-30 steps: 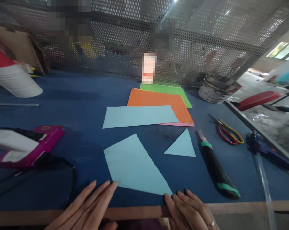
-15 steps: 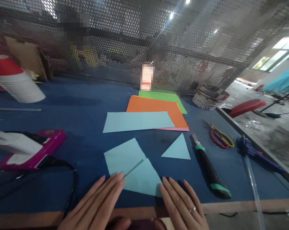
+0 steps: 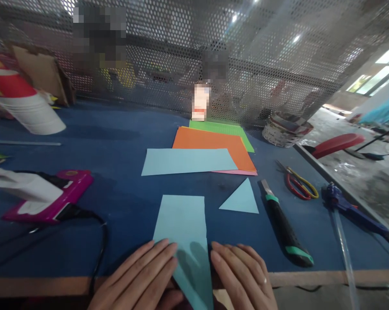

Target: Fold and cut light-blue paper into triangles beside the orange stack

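A folded sheet of light blue paper (image 3: 184, 219) lies in front of me, its near end reaching past the table's front edge. My left hand (image 3: 139, 275) rests over the left side of this paper, fingers close together on top and the thumb lower down, holding it. At the right edge of the sheet is my right hand (image 3: 242, 275), with a ring on one finger. Its fingers are extended and slightly bent, the fingertips beside the paper; its thumb is mostly hidden. A light blue paper triangle (image 3: 242, 199) lies beyond my right hand.
Ahead, a light blue strip (image 3: 188, 162) overlaps orange sheets (image 3: 210, 137) and green paper (image 3: 223, 128). On the right are a black-green knife (image 3: 285, 228), scissors (image 3: 299, 183) and a blue glue gun (image 3: 346, 206). A magenta power strip (image 3: 65, 189) and paper cups (image 3: 33, 112) occupy the left.
The folded light blue paper has turned from slanting to nearly straight and slid toward me, over the table edge. My left fingers have shifted slightly right, and my right fingers have bent more.
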Motion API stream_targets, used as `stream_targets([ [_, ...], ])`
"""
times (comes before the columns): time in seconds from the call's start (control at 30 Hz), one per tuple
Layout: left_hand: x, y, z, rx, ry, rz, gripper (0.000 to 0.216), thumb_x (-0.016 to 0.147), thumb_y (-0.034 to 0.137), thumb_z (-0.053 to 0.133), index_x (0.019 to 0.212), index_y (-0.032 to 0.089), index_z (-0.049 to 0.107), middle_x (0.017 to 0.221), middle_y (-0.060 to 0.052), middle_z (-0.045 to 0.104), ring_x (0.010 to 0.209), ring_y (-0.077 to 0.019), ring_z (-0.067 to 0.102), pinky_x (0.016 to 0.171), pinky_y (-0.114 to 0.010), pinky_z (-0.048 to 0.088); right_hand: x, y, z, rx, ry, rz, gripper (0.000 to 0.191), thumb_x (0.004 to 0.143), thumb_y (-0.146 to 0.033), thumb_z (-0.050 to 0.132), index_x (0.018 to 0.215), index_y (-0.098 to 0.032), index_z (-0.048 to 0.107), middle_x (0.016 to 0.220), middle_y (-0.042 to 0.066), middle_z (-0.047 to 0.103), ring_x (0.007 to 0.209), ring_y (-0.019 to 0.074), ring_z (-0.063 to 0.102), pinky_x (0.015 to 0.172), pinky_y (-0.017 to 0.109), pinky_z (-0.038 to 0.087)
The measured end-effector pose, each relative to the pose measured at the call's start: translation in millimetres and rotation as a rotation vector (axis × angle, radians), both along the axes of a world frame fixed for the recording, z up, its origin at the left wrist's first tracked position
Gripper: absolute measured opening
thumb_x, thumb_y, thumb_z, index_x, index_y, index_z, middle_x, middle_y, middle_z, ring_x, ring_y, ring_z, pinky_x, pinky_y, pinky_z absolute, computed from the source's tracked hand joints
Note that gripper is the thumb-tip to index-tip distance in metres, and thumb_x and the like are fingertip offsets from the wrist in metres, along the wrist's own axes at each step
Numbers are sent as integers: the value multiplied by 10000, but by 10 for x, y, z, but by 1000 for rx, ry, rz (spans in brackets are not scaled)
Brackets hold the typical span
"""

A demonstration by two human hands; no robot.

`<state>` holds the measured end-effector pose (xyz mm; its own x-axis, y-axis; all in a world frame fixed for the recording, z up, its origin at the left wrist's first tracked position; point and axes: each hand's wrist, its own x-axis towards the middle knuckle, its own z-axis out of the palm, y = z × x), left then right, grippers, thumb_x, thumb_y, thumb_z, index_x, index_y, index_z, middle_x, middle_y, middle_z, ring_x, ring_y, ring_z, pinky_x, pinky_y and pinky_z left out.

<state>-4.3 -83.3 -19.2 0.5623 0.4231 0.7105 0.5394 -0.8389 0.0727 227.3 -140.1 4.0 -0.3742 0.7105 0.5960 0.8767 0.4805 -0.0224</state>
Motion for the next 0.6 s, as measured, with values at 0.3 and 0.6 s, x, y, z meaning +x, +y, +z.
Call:
stream_targets([
  [0.3,-75,73,51,-132,-88,55,298,866,52,586,1152,126,631,1103,-46,697,1126,-157,583,1026,-323,430,-5,249,26,-226,96,79,369,896,-170,510,1257,-230,560,1062,-42,737,1079,155,624,1096,260,243],
  [0.6,-167,259,107,-190,-19,75,294,866,56,554,1144,136,613,992,-41,681,956,-167,614,1028,-434,375,-154,317,35,-192,204,-73,343,908,-91,418,1200,-240,521,975,0,720,1008,188,626,976,312,327],
])
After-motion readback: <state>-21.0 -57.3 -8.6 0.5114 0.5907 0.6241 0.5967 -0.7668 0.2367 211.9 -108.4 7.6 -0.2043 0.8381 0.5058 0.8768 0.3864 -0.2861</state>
